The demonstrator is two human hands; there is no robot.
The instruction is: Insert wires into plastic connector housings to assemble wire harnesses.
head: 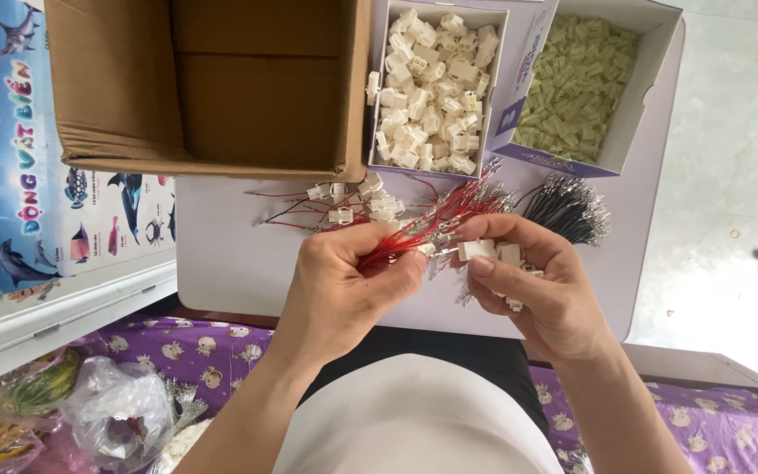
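Over a white board, the left hand pinches a bundle of red wires whose length runs up and to the right, metal tips pointing toward the boxes. The right hand is closed around several white plastic connectors. Behind lie a brown cardboard box, a small box of white connectors and another of pale green ones; black wires lie right.

Left hand and right hand pinched, fingertips meeting
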